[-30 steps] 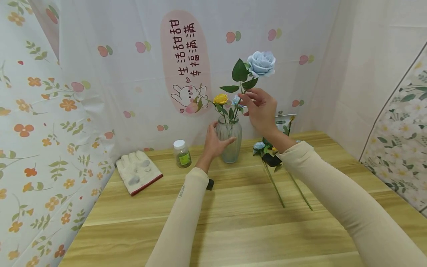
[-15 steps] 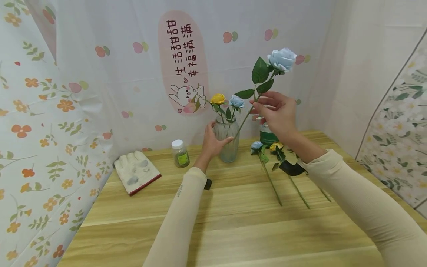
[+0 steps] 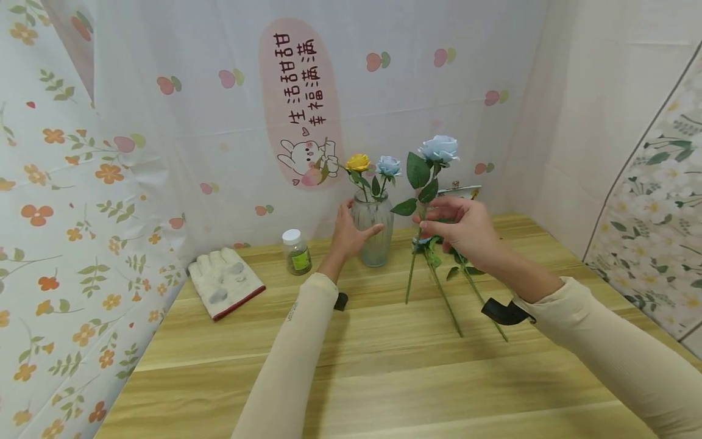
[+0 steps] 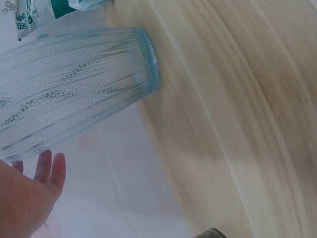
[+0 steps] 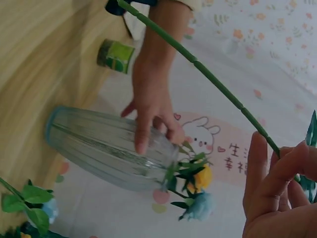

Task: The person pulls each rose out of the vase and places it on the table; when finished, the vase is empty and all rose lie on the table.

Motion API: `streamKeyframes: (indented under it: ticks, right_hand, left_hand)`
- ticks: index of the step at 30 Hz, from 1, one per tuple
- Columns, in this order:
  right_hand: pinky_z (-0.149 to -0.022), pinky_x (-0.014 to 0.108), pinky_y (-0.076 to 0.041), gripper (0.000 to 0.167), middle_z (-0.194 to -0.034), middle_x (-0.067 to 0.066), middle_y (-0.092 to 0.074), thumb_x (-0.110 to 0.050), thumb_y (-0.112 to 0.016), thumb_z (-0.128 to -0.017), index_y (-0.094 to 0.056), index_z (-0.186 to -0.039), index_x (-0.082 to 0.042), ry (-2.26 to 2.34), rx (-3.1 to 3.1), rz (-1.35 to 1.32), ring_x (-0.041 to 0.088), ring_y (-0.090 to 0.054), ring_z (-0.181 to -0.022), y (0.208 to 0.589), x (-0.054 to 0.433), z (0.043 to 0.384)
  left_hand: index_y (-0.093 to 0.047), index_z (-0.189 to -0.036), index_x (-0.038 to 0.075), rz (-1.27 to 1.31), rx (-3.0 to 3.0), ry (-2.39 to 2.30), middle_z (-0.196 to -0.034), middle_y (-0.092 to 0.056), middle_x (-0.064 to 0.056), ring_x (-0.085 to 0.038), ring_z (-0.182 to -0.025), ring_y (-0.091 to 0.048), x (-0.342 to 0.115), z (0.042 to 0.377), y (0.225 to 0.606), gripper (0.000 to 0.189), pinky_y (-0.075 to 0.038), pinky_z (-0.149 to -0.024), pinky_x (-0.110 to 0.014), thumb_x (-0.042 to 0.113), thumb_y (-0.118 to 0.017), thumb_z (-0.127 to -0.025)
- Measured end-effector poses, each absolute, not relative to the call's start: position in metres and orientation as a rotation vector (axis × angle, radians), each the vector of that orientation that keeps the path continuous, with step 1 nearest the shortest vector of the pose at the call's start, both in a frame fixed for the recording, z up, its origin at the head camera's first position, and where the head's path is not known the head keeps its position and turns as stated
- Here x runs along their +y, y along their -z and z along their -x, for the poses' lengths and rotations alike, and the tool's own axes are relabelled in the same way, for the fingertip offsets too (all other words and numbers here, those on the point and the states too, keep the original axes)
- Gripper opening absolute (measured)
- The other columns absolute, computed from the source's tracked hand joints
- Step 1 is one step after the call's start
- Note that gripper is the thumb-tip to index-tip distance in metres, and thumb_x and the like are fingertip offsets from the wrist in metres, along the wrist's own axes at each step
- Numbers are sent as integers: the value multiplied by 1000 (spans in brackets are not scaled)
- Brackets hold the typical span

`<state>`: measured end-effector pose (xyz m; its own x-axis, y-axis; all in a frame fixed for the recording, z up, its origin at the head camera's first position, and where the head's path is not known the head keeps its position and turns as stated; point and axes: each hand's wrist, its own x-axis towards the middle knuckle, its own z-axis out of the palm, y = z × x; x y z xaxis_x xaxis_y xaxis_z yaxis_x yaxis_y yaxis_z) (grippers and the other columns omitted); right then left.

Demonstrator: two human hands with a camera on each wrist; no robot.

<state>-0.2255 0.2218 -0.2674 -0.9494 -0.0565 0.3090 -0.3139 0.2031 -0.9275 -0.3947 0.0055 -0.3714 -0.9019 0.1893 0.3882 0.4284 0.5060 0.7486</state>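
Note:
A ribbed clear glass vase [image 3: 378, 235] stands upright on the table, with a yellow rose [image 3: 358, 162] and a smaller blue rose [image 3: 389, 166] showing above its rim. My left hand [image 3: 351, 235] holds the vase from the left, thumb across the front. To the right of it, my right hand [image 3: 466, 228] pinches the green stem [image 5: 218, 84] of a large pale blue rose [image 3: 440, 149] just below its leaves. The bloom points up, and the bare stem end [image 3: 408, 292] hangs right of the vase.
More loose flowers lie at the right, with long stems [image 3: 446, 302] toward me; my right hand partly hides them. A white and green packet [image 4: 37, 20] is behind. Left of the vase are a white-capped jar [image 3: 298, 259] and a work glove [image 3: 227, 281]. A curtain backs the table.
My right hand has carried the large blue rose from over the vase to the right, then lowered it. The stem's lower end now shows beside the vase. The left hand stays on the vase.

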Motion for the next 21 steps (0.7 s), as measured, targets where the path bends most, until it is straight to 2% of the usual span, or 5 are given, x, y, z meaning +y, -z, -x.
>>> streamKeyframes:
  ticks: [9,13,16,18,21]
  right_hand:
    - [-55,30,-50,50,-95,-6,-70,-4,-66,-92,-49,-138,6,-1909,-2499,-233,9,-68,-75,308,233,231]
    - [-64,33,-53,51,-112,8,-69,-4,-64,-95,-46,-141,5,-1944,-2569,-162,8,-69,-80,328,235,236]
    - [-72,37,-53,53,-130,21,-59,-5,-63,-96,-43,-144,3,-1945,-2611,-122,7,-67,-84,342,238,241]
    - [-72,38,-53,55,-135,25,-54,-5,-64,-95,-42,-145,2,-1953,-2624,-106,8,-67,-85,350,239,245]
    - [-67,37,-53,58,-134,26,-53,-3,-66,-92,-42,-145,3,-1969,-2631,-96,9,-67,-84,362,241,253]
  left_hand:
    - [-19,-152,12,530,-2485,1355,-155,-28,-11,-29,-142,-32,4,393,366,97,-32,-113,-46,46,-79,-83]
    - [-19,-152,10,543,-2487,1359,-155,-28,-13,-31,-143,-31,5,393,366,99,-31,-114,-47,46,-79,-83]
    - [-18,-152,9,547,-2499,1349,-156,-28,-14,-31,-144,-30,6,394,367,100,-31,-115,-47,46,-79,-83]
    - [-18,-153,9,549,-2499,1355,-157,-28,-15,-31,-145,-30,7,394,367,100,-30,-115,-47,45,-79,-83]
    - [-17,-153,9,553,-2487,1384,-157,-28,-16,-31,-145,-29,8,395,367,100,-30,-115,-47,42,-80,-83]
